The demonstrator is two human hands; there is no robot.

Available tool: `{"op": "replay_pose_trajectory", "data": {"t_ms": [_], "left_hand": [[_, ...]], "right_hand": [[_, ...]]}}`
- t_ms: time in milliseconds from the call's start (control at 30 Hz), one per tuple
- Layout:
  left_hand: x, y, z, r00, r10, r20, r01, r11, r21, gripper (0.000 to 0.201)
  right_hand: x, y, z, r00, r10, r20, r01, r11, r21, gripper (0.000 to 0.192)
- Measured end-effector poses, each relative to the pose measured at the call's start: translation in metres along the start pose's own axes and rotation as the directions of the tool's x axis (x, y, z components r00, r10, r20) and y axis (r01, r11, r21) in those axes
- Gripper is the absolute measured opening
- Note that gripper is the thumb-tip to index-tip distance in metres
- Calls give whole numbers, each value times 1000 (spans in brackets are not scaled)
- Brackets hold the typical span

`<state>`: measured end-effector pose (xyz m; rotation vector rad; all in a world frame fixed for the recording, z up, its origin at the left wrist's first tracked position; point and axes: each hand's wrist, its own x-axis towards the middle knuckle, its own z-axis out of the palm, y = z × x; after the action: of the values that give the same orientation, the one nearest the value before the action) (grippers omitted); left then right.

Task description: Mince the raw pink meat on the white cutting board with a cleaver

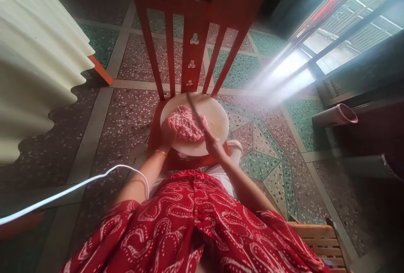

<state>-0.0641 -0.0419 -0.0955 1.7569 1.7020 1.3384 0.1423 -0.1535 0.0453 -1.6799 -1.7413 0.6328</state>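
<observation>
A mound of pink minced meat [187, 126] lies on a round, pale cutting board [219, 115]. The board rests on the seat of a red wooden chair [154, 132]. My right hand [213, 144] is closed around the handle of a knife [196, 114]. Its blade points away from me and slants to the left, over the right part of the meat. At the meat's left edge, my left hand [169, 132] touches it with fingers extended along its side. Nothing shows as gripped in that hand, and some fingers are hard to make out.
The chair's slatted back [193, 50] rises behind the board. A white cable [78, 184] crosses at left by my forearm. A cream curtain or cloth [34, 67] hangs left. At right are a cylindrical container [334, 115] and a slatted wooden seat [318, 239].
</observation>
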Motion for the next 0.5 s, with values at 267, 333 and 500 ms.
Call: {"op": "replay_pose_trajectory", "data": {"t_ms": [267, 333, 500], "left_hand": [[2, 0, 1, 1000, -23, 9, 23, 999, -41, 29], [-1, 0, 0, 999, -31, -6, 31, 998, -49, 27], [-17, 2, -11, 998, -61, -13, 60, 997, -51, 26]], "right_hand": [[0, -40, -31, 996, -63, -63, 68, 994, 87, 48], [-1, -39, -25, 985, -116, -129, 127, 989, 78, 49], [-8, -2, 8, 981, 100, 167, -93, 994, -49, 40]]}}
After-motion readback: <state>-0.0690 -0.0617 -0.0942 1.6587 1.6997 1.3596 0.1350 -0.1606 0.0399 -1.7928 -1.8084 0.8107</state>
